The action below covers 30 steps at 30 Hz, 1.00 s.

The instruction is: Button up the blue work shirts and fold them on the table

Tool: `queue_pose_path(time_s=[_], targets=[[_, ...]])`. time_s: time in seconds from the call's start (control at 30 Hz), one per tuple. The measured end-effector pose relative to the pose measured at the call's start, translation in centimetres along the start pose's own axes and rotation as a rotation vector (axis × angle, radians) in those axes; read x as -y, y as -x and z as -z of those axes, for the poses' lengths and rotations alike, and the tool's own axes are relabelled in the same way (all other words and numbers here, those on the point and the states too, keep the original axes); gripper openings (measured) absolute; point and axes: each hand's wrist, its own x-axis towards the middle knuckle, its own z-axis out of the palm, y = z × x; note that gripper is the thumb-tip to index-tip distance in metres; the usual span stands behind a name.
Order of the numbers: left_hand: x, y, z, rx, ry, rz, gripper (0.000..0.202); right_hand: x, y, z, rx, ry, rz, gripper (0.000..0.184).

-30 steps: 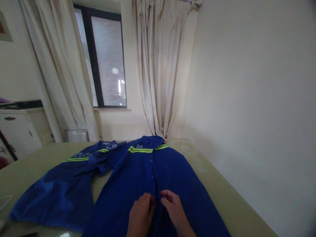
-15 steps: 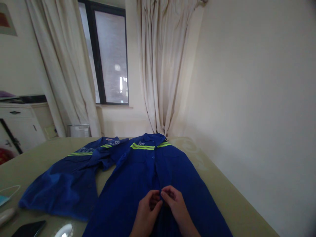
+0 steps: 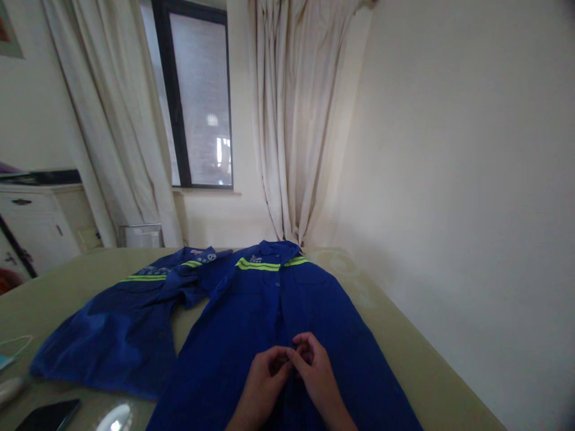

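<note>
A blue work shirt (image 3: 251, 311) with yellow-green chest stripes lies face up on the table, its collar at the far end. Small buttons show along the upper front opening. Over the lower part of that opening, my left hand (image 3: 265, 378) is closed, thumb and fingers pinched on the shirt's front edge. My right hand (image 3: 318, 370) pinches the same edge, its thumb meeting the left fingertips. Whether a button lies between the fingers is hidden. To the left, a second blue work shirt (image 3: 112, 329) with similar stripes is spread out, partly against the first.
On the table (image 3: 404, 341) at the lower left are a dark phone (image 3: 49, 416), a shiny white object (image 3: 114, 417), a pale rounded object (image 3: 9, 389) and a face mask (image 3: 6, 361). A wall (image 3: 471, 179) borders the right side; curtains (image 3: 296, 120) hang behind.
My fingertips have come closer together, the right thumb now against the left fingers. The view has shifted slightly; both shirts lie as before.
</note>
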Motion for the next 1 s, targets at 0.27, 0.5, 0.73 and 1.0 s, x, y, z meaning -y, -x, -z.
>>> queue_pose_path(time_s=[0.27, 0.5, 0.73, 1.0], targets=[[-1.0, 0.3, -0.2, -0.097, -0.153, 0.016, 0.036, 0.6, 0.6, -0.1, -0.051, 0.109, 0.037, 0.031], [-0.6, 0.1, -1.1, -0.162, -0.222, 0.051, 0.03, 1.4, 0.8, 0.2, 0.012, 0.182, 0.058, 0.03], [0.0, -0.1, -0.8, -0.222, -0.28, 0.058, 0.025, 0.8, 0.4, 0.8, -0.07, 0.214, 0.114, 0.031], [2.3, -0.3, -0.2, -0.311, -0.194, 0.07, 0.043, 1.9, 0.9, 0.7, -0.037, 0.419, 0.18, 0.027]])
